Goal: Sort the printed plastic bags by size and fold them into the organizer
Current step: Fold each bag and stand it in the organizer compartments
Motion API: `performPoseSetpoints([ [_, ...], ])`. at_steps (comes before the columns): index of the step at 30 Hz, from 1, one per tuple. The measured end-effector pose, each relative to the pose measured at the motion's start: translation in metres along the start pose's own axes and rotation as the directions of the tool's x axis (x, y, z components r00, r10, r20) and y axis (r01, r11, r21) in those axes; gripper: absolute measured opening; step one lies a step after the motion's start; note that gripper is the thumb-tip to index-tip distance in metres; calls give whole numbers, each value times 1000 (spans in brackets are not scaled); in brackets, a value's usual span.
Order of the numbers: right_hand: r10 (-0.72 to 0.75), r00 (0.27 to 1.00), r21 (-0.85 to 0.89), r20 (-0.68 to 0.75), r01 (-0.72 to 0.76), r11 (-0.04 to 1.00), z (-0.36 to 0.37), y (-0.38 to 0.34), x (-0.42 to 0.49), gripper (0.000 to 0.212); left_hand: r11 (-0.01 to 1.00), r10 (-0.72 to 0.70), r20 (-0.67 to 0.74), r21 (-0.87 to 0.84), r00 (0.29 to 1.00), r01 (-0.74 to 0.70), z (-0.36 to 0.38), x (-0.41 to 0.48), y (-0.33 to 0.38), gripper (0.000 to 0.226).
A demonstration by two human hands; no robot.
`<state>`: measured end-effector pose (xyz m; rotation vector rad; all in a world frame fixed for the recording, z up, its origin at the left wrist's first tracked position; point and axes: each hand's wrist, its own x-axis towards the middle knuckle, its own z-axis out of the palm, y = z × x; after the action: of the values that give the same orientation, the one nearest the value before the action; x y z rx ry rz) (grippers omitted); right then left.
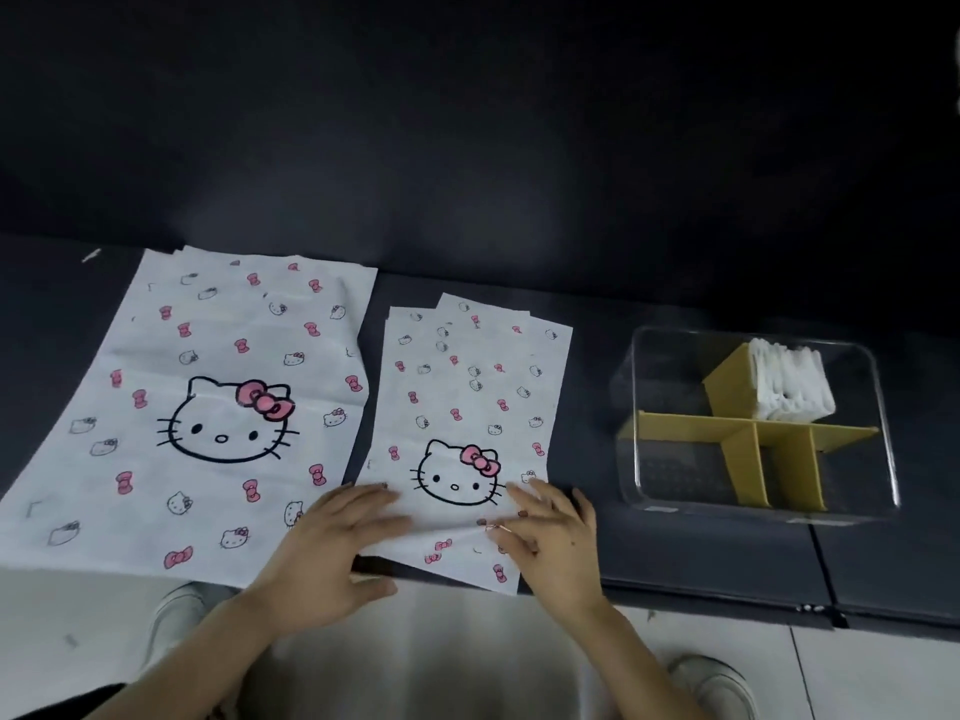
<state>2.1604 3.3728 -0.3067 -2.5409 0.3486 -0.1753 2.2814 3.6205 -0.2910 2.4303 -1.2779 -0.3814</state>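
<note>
The dark table (pixel 675 553) carries all work items; its near edge runs just below both hands, with pale floor beyond it. The stack of large printed bags (pixel 197 407) lies flat at the left, its near edge reaching the table edge. The stack of small printed bags (pixel 467 407) lies just right of it, slightly fanned at the far end, its near corner overhanging the table edge. The clear organizer (pixel 758 423) stands at the right, well apart from both stacks, with yellow dividers (pixel 748 433); folded white bags (pixel 789 381) fill the far right compartment, and the near compartments look empty.

The left hand (pixel 332 558) rests flat, fingers spread, on the near left corner of the small stack. The right hand (pixel 556 532) presses the near right portion, fingers apart, gripping nothing.

Sorting appears complete; folding of the top small bag appears to be starting. The next move calls for lifting one layer only and creasing it. Open table lies between the small stack and the organizer.
</note>
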Motion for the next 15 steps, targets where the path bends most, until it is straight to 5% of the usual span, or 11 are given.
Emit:
performPoseSetpoints([
  [2,94,992,252,85,-112,961,-17,-5,4,27,989,2,-80,-148,997,-14,-7,2,1,58],
  [5,190,910,585,369,-386,714,-44,-8,14,34,885,-250,-53,-418,967,206,-18,5,8,50],
  [8,221,832,625,509,-533,569,-57,-4,25,33,784,-403,-5,-517,915,343,-12,10,12,9],
  [10,243,800,621,548,-584,523,-58,-4,31,28,762,-444,-31,-540,896,358,-7,15,20,32],
  [13,376,775,688,508,-628,363,-56,-6,38,27,665,-547,-88,-650,833,368,-1,27,32,38],
  [15,460,759,692,461,-632,350,-53,-6,39,33,665,-594,-127,-633,795,396,3,35,39,39],
])
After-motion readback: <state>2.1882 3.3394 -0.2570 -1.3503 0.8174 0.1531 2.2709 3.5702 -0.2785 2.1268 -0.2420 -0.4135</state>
